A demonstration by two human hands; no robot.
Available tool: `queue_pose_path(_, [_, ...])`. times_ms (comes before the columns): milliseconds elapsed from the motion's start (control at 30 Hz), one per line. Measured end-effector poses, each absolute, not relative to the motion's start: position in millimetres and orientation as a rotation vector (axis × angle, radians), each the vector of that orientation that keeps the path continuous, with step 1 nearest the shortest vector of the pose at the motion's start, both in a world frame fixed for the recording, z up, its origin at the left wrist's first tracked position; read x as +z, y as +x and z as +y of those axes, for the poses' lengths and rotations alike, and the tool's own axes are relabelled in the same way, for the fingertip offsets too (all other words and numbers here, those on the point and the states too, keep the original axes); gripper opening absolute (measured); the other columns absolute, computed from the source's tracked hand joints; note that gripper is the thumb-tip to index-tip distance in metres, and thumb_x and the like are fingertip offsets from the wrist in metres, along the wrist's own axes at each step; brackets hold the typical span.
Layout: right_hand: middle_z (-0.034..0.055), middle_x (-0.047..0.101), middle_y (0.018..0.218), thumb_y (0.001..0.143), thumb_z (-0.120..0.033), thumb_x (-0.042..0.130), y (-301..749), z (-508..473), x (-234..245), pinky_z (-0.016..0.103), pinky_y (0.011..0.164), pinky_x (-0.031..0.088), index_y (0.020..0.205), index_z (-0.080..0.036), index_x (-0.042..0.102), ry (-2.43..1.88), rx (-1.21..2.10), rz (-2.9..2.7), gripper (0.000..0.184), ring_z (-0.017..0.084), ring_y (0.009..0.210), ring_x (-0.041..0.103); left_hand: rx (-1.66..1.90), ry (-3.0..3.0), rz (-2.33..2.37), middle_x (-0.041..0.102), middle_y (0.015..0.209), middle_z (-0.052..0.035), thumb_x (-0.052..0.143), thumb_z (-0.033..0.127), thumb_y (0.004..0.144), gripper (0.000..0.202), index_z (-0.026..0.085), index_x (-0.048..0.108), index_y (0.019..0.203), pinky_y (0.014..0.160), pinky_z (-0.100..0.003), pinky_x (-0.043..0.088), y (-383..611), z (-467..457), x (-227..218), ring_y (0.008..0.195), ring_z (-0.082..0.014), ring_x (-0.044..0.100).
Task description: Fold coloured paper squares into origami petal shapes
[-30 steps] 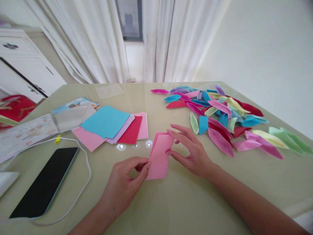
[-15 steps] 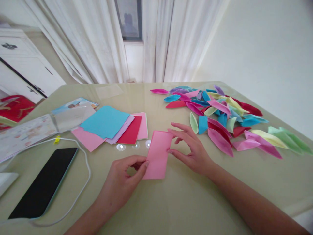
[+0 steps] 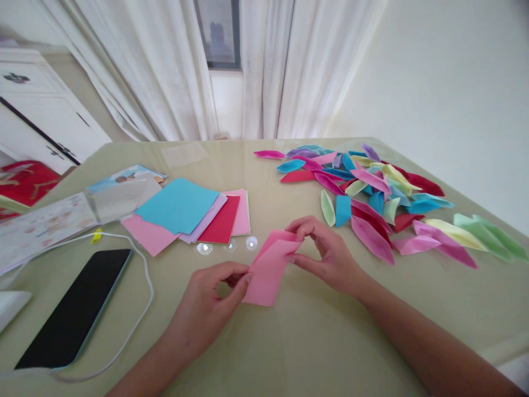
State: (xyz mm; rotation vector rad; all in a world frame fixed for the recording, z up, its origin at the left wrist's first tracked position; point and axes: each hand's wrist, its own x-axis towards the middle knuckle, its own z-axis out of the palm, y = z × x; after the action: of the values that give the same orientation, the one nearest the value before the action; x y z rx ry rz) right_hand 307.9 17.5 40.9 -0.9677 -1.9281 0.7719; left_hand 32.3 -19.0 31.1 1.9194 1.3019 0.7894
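A pink sheet of paper (image 3: 268, 275), folded in half lengthwise, is held above the table between both hands. My left hand (image 3: 221, 295) pinches its left edge between thumb and forefinger. My right hand (image 3: 324, 251) is closed on the upper right part, where the top layer lifts and bends apart from the layer beneath. To the left lies a loose stack of square coloured paper, with a blue sheet (image 3: 178, 205) on top and a red sheet (image 3: 220, 220) partly covered. Right of the hands is a pile of folded paper pieces (image 3: 374, 237) in several colours.
A black-screened phone (image 3: 76, 309) lies at the lower left, with a white cable (image 3: 149, 281) curving around it. Printed packaging (image 3: 49, 226) rests behind the phone. Small clear discs (image 3: 204, 248) sit in front of the stack. White curtains (image 3: 264, 66) hang behind the table (image 3: 330, 342).
My right hand has closed on the paper's upper right edge. The pink sheet's top layer now lifts and bends, where it lay flat before. My left hand keeps its pinch.
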Motion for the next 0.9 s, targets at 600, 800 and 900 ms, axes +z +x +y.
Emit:
queue_pose_path(600, [0.0089,0.069,0.112,0.095,-0.016,0.067,312,23,33,0.042,0.090,0.052,0.111,-0.027,0.080,-0.866,0.509,-2.254,0.023,0.025,0.104,0.065,1.021,2.736,0.922,0.075,0.120,-0.0084,0.059,0.007,0.099,0.027,0.023,0.070,0.119,0.100,-0.039,0.052,13,-12,20,0.112,-0.0229,0.066])
queue_pose_path(800, [0.0117,0.072,0.129,0.094,-0.014,0.062,312,21,38,0.048,0.105,0.047,0.127,-0.020,0.069,-0.690,0.513,-2.753,0.034,0.027,0.121,0.064,0.527,2.722,0.970,0.068,0.140,-0.0110,0.062,0.014,0.093,0.054,0.021,0.055,0.146,0.111,-0.046,0.050,15,-8,13,0.125,-0.0275,0.063])
queue_pose_path(900, [0.0109,0.075,0.122,0.098,-0.017,0.061,306,17,39,0.046,0.101,0.049,0.120,-0.019,0.072,-0.689,0.472,-2.774,0.024,0.026,0.113,0.067,0.402,2.727,1.073,0.058,0.154,-0.0110,0.063,0.020,0.091,0.063,0.024,0.050,0.153,0.123,-0.055,0.035,11,-6,13,0.138,-0.0305,0.056])
